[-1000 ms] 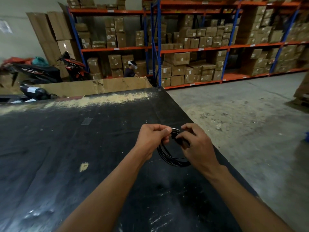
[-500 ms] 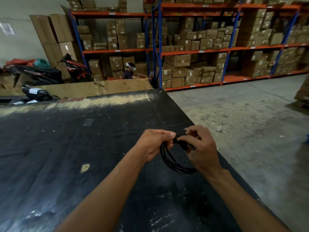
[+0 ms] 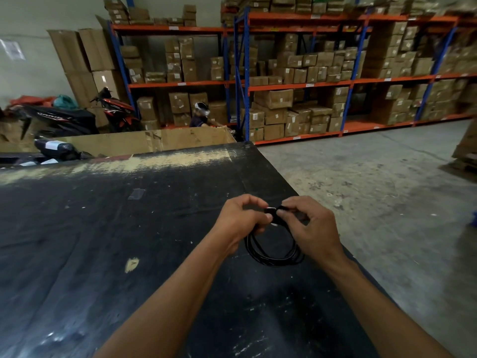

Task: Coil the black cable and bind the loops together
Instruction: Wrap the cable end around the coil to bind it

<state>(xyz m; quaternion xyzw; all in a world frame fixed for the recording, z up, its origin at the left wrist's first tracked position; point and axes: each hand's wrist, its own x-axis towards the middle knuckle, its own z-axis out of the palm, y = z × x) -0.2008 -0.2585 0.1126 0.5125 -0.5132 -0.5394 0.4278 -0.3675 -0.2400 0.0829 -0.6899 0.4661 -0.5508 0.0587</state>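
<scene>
The black cable (image 3: 273, 259) hangs as a coil of several loops between my two hands, just above the black table (image 3: 103, 228). My left hand (image 3: 241, 220) pinches the top of the coil from the left. My right hand (image 3: 313, 228) grips the top from the right, thumb and forefinger closed on a small black piece with a pale end (image 3: 270, 210) at the point where the loops meet. The top of the coil is hidden by my fingers.
The table's right edge (image 3: 322, 220) runs diagonally just past my right hand, with concrete floor (image 3: 387, 189) beyond. A cardboard bin (image 3: 144, 142) stands behind the table. Racks of cartons (image 3: 296, 86), parked scooters (image 3: 64, 120) and a seated person (image 3: 201, 116) are farther back.
Both hands have stayed on the coil and shifted slightly right. The fingers have worked at the top of the loops, and a pale-ended piece now shows between the thumbs.
</scene>
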